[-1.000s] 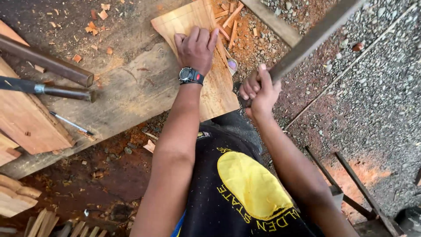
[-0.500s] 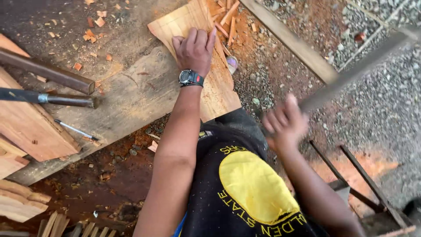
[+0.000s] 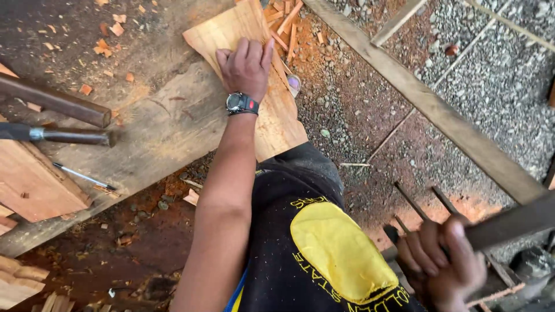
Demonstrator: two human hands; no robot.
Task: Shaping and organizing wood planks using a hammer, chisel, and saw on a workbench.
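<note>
Far to the left of the left hand (image 3: 247, 65), a dark round rod (image 3: 55, 101), a chisel-like tool with a metal ferrule (image 3: 58, 135) and a thin pencil (image 3: 84, 176) lie on a worn plank (image 3: 144, 138), beside a reddish wooden block (image 3: 34, 179). That hand, a black wristwatch (image 3: 241, 104) at its wrist, lies flat with fingers together, palm pressed on a pale wooden board (image 3: 277, 121) that rests on the plank and juts toward the person's knee. Just right of its fingertips, wood chips (image 3: 286, 26) litter the reddish ground. Farther right a long timber batten (image 3: 428, 104) crosses the gravel. Low at the right, well apart from the board, the right hand (image 3: 442, 257) is wrapped tight around the handle of a long dark blade (image 3: 509, 219), seemingly a machete, though motion blur hides its edge. Judging from this, the risk lies with the pinning fingers: they sit close to the chipped edge, so a stroke landing off line could catch them, or the board could slip under the palm.
</note>
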